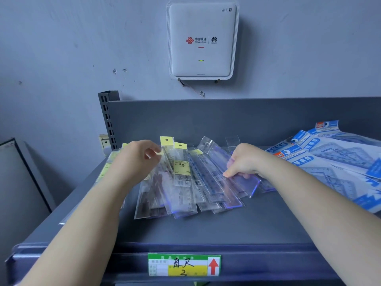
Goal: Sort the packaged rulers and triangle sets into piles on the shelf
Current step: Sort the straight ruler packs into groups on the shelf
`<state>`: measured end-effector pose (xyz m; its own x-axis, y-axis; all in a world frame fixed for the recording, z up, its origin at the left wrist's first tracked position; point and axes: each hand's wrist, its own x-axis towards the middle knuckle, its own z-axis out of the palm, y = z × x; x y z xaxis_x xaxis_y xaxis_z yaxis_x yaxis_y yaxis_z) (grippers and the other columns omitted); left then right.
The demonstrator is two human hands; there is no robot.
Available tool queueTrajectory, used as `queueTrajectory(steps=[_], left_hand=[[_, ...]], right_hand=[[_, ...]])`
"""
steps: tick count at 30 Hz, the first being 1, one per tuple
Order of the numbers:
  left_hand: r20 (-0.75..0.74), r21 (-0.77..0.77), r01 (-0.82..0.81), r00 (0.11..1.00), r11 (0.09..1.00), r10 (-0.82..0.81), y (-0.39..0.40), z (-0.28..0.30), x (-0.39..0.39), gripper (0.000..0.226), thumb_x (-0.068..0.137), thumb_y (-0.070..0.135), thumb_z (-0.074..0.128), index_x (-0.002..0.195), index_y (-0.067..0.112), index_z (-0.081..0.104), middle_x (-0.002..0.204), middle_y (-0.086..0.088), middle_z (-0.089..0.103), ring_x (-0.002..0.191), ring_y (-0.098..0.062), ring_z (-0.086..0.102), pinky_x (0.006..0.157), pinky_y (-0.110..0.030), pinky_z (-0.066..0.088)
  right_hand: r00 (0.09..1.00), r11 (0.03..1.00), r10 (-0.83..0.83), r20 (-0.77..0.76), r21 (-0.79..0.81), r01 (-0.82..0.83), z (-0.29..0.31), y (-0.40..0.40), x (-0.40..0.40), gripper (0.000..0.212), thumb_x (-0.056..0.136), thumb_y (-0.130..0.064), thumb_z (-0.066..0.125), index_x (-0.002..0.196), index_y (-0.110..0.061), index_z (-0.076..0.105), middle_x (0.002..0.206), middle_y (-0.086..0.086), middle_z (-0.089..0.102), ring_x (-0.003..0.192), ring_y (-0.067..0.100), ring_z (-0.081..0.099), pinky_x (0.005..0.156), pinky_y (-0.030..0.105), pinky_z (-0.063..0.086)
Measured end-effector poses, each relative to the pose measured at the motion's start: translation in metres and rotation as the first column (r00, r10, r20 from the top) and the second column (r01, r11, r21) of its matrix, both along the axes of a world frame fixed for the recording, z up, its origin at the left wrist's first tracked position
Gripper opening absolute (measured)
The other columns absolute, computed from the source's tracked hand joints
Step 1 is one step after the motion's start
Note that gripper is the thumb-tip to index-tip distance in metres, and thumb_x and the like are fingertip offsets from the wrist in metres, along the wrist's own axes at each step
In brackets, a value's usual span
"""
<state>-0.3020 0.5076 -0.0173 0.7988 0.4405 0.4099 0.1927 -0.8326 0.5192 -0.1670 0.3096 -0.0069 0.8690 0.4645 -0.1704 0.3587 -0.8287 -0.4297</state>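
Shelf [206, 230], grey metal, holds everything; no real containers, just clear plastic sleeves with rulers inside. Ruler packs [185, 182] lie fanned out and overlapping across the middle of the shelf, long edges running roughly front to back. Several on the left have yellow header cards with a hang hole; those toward the right are clear with a blue-violet tint at the edges. One yellow-label ruler pack [181, 168] sits near the top of the fan, label facing up.

Triangle set packs [334, 159], blue and white printed, lie in a loose overlapping pile at the right end of the shelf, just beside the rulers and partly overlapping their edge.

Left hand [138, 157] hovers over the left part of the fan, fingers curled, thumb and fingertips pinching the yellow top edge of one ruler pack. Right hand [243, 162] rests on the right part of the fan, fingers bent down, thumb and fingers pinching a tinted clear ruler pack [243, 180] at its side.

Price tag [184, 264] in green, yellow and white with handwritten characters and a red arrow is fixed on the shelf's front lip. White WiFi router [202, 40] hangs on the wall above the shelf back. Slotted upright post [108, 118] stands at the shelf's back-left corner.
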Motion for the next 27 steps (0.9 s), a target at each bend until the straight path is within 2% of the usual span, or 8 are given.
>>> queueTrajectory(steps=[3, 7, 9, 11, 13, 19, 23, 27], left_hand=[[0.001, -0.049, -0.042, 0.999, 0.998, 0.042, 0.002, -0.001, 0.002, 0.014, 0.089, 0.016, 0.058, 0.1, 0.014, 0.066, 0.084, 0.004, 0.061, 0.081, -0.017, 0.056, 0.059, -0.017, 0.04], [-0.01, -0.08, -0.046, 0.999, 0.996, 0.045, 0.002, -0.002, 0.003, 0.013, 0.089, 0.016, 0.058, 0.099, 0.014, 0.067, 0.084, 0.003, 0.062, 0.085, -0.019, 0.059, 0.068, -0.025, 0.04], [-0.012, -0.089, -0.045, 0.999, 0.995, 0.044, 0.002, -0.002, 0.003, 0.012, 0.089, 0.016, 0.058, 0.098, 0.014, 0.066, 0.083, 0.004, 0.061, 0.085, -0.02, 0.06, 0.068, -0.026, 0.041], [-0.013, -0.091, -0.041, 0.999, 0.995, 0.04, 0.002, -0.003, 0.003, 0.01, 0.089, 0.016, 0.058, 0.096, 0.015, 0.066, 0.079, 0.007, 0.06, 0.084, -0.02, 0.059, 0.063, -0.026, 0.042], [-0.013, -0.091, -0.037, 0.999, 0.995, 0.036, 0.002, -0.003, 0.003, 0.008, 0.089, 0.016, 0.059, 0.094, 0.016, 0.065, 0.078, 0.009, 0.059, 0.083, -0.02, 0.059, 0.066, -0.027, 0.042], [-0.022, -0.093, -0.029, 0.999, 0.995, 0.027, 0.003, -0.004, 0.003, 0.005, 0.088, 0.017, 0.059, 0.09, 0.018, 0.063, 0.078, 0.007, 0.061, 0.083, -0.021, 0.06, 0.072, -0.027, 0.042], [-0.029, -0.081, -0.03, 0.999, 0.996, 0.028, 0.003, -0.004, 0.002, 0.008, 0.089, 0.017, 0.059, 0.093, 0.016, 0.065, 0.082, 0.004, 0.063, 0.085, -0.022, 0.061, 0.074, -0.028, 0.044], [-0.03, -0.074, -0.03, 0.999, 0.997, 0.028, 0.003, -0.004, 0.002, 0.007, 0.088, 0.018, 0.059, 0.092, 0.017, 0.065, 0.085, 0.002, 0.065, 0.087, -0.021, 0.062, 0.077, -0.029, 0.047]], right_hand=[[0.997, 0.982, -0.053, 0.051, 0.182, 0.043, 0.001, -0.012, 0.005, 0.01, 0.081, -0.015, 0.065, 0.08, -0.006, 0.068, 0.07, 0.013, 0.055, 0.055, 0.021, 0.045, 0.058, 0.024, 0.038], [0.99, 0.921, -0.133, 0.05, 0.376, 0.105, 0.008, -0.036, 0.019, 0.02, 0.082, -0.015, 0.068, 0.069, 0.0, 0.066, 0.057, 0.009, 0.049, 0.057, 0.023, 0.043, 0.054, 0.025, 0.036], [0.986, 0.963, -0.133, 0.097, 0.246, 0.106, 0.006, -0.043, 0.022, 0.023, 0.081, -0.021, 0.07, 0.072, 0.0, 0.066, 0.062, 0.011, 0.056, 0.056, 0.022, 0.045, 0.055, 0.025, 0.037], [0.97, 0.992, -0.123, 0.212, 0.03, 0.119, 0.0, -0.045, 0.024, 0.039, 0.079, -0.03, 0.071, 0.098, 0.003, 0.069, 0.092, 0.014, 0.068, 0.077, 0.024, 0.058, 0.069, 0.027, 0.046], [0.951, 0.988, -0.133, 0.28, -0.044, 0.151, -0.004, -0.045, 0.023, 0.044, 0.077, -0.034, 0.072, 0.108, -0.003, 0.067, 0.112, 0.011, 0.065, 0.1, 0.026, 0.061, 0.083, 0.031, 0.05], [0.947, 0.999, -0.024, 0.321, 0.032, 0.014, 0.001, -0.028, 0.012, 0.058, 0.078, -0.041, 0.07, 0.115, 0.002, 0.062, 0.119, 0.019, 0.063, 0.11, 0.033, 0.059, 0.093, 0.039, 0.05], [0.964, 0.99, 0.139, 0.227, -0.061, -0.129, 0.0, -0.008, 0.0, 0.061, 0.079, -0.052, 0.066, 0.121, -0.008, 0.062, 0.124, 0.005, 0.062, 0.114, 0.024, 0.057, 0.096, 0.033, 0.047], [0.967, 0.986, 0.16, 0.198, 0.01, -0.165, -0.005, -0.001, -0.006, 0.066, 0.08, -0.056, 0.063, 0.126, -0.009, 0.059, 0.126, 0.002, 0.061, 0.117, 0.022, 0.056, 0.096, 0.032, 0.045]])
